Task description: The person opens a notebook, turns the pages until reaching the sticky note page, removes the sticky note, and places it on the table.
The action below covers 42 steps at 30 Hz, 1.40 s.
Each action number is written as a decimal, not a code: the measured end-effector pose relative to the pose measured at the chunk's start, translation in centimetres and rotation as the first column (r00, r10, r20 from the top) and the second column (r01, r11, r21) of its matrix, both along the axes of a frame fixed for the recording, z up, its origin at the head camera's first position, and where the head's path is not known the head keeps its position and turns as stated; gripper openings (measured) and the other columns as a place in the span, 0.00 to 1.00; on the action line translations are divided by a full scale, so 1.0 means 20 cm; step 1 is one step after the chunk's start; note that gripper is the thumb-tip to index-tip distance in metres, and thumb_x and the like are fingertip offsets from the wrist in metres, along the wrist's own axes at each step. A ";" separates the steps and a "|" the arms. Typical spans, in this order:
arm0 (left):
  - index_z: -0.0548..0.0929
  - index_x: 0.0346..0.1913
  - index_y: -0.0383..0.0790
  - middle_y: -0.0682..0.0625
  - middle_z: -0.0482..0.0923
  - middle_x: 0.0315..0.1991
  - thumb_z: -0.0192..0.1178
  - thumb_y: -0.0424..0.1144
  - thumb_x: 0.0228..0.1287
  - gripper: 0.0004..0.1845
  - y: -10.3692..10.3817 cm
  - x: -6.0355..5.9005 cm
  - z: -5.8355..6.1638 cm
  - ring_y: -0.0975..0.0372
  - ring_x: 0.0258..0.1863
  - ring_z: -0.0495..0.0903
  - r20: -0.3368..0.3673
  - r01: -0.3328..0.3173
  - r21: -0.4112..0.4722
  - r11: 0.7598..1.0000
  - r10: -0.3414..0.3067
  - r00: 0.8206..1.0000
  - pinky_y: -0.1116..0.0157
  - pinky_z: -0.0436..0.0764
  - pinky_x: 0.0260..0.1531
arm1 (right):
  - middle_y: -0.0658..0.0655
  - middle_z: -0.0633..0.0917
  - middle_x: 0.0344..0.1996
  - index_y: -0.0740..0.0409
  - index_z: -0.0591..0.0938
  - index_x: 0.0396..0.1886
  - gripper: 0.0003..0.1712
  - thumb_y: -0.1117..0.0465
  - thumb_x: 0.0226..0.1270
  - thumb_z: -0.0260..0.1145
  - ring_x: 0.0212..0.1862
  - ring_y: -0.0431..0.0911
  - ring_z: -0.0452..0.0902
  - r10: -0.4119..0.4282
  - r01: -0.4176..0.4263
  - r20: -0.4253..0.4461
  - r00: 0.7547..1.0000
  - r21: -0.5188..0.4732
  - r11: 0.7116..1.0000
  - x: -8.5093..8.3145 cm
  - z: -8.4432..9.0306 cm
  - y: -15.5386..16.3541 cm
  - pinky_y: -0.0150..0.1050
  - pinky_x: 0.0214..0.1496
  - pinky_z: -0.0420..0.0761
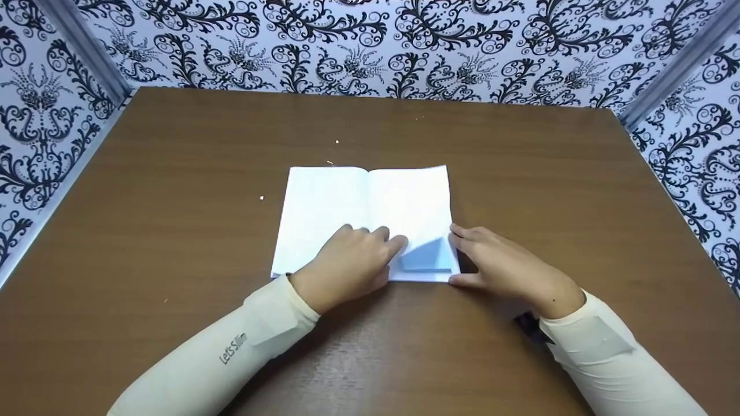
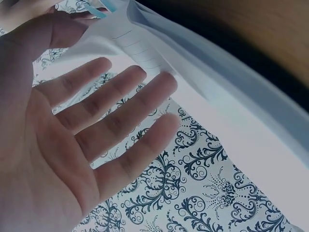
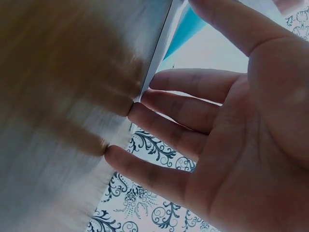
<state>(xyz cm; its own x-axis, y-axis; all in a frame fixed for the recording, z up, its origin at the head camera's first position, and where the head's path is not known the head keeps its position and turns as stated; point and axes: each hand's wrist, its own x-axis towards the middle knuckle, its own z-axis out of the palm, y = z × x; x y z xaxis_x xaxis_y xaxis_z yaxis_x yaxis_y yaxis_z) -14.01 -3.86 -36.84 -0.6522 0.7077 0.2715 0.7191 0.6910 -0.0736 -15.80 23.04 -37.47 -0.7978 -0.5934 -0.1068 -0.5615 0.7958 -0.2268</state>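
An open notebook [image 1: 329,202] with white pages lies on the brown table. On its lower right page is a blue, roughly triangular piece [image 1: 430,257], seen as a cyan wedge [image 3: 186,29] in the right wrist view. My left hand [image 1: 352,260] reaches over the lower middle of the notebook, its index finger extended beside the blue piece. Its fingers are spread and loosely straight in the left wrist view, near a page with faint ruled lines [image 2: 137,50]. My right hand [image 1: 503,260] touches the notebook's right edge with straight fingertips, thumb by the lower corner.
The wooden table [image 1: 202,144] extends around the notebook, with a few tiny white specks [image 1: 262,197] on it. Walls with black scroll-patterned covering [image 1: 352,63] border its back and sides. A dark strap-like item [image 1: 531,326] shows under the right wrist.
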 end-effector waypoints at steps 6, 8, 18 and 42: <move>0.85 0.38 0.42 0.49 0.82 0.25 0.60 0.37 0.64 0.05 0.01 -0.01 0.01 0.60 0.18 0.79 -0.084 -0.018 -0.007 1.000 0.017 0.996 0.62 0.76 0.17 | 0.71 0.70 0.70 0.72 0.71 0.68 0.43 0.49 0.62 0.73 0.69 0.63 0.69 -0.003 0.003 0.002 1.000 0.014 1.000 0.00 0.00 0.00 0.57 0.68 0.70; 0.85 0.37 0.43 0.49 0.83 0.25 0.60 0.38 0.64 0.05 0.01 -0.01 0.01 0.61 0.17 0.78 -0.098 -0.026 0.006 1.000 0.026 0.995 0.62 0.74 0.16 | 0.70 0.70 0.70 0.71 0.70 0.69 0.43 0.49 0.62 0.73 0.70 0.63 0.68 -0.004 0.004 0.004 1.000 0.017 1.000 0.00 0.01 0.00 0.57 0.68 0.70; 0.83 0.27 0.43 0.51 0.81 0.19 0.60 0.36 0.63 0.07 0.02 -0.02 0.03 0.64 0.13 0.71 -0.175 -0.033 0.143 0.989 0.058 0.983 0.64 0.72 0.12 | 0.70 0.71 0.70 0.71 0.72 0.68 0.42 0.49 0.62 0.73 0.69 0.63 0.69 0.005 -0.005 -0.004 1.000 0.003 1.000 0.00 0.00 0.00 0.57 0.68 0.70; 0.78 0.20 0.44 0.53 0.71 0.14 0.64 0.38 0.62 0.13 0.00 -0.01 0.09 0.66 0.11 0.63 -0.249 -0.092 0.357 0.930 0.189 0.950 0.65 0.65 0.10 | 0.71 0.71 0.69 0.71 0.72 0.68 0.43 0.48 0.61 0.73 0.69 0.64 0.69 0.009 -0.009 -0.012 1.000 -0.001 1.000 0.00 0.00 0.00 0.57 0.69 0.70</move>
<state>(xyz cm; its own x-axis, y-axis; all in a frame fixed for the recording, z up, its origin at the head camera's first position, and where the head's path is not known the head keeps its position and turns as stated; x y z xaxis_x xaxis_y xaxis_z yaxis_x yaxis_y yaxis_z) -14.26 -3.77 -35.02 -0.6031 0.4486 0.6596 0.5978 0.8017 0.0013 -15.75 23.00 -37.49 -0.7933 -0.6010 -0.0972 -0.5716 0.7903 -0.2207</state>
